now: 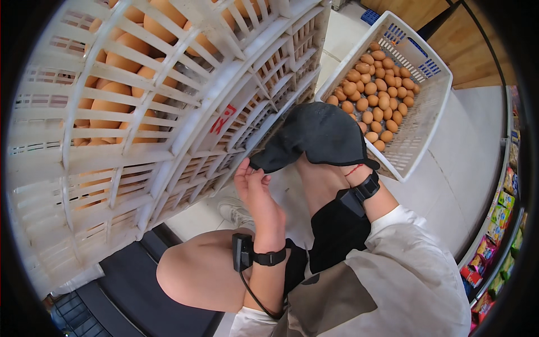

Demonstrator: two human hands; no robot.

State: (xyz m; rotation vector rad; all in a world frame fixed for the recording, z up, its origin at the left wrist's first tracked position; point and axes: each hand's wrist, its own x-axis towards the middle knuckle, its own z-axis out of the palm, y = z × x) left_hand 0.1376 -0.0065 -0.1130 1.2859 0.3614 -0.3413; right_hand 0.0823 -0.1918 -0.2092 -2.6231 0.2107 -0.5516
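My left hand (255,182) is closed, its fingertips pinching the left end of a black cloth piece (323,132). This cloth is rounded and mitt-like, and it covers my right hand completely. Only my right wrist (358,175), with a thin red cord, shows below its edge. Whether the right hand is inside the cloth or just beneath it, and how its fingers lie, cannot be seen. Close beside my left fingers stands a white slatted plastic crate (179,151) with brown eggs (129,51) visible through its openings.
Beyond the cloth, a white plastic basket (432,132) on the tiled floor holds many brown eggs (382,92). Shelves of colourful packets (497,222) line the right edge. A wooden panel (471,48) stands at the far right. Dark flat surface (126,269) lies below the crate.
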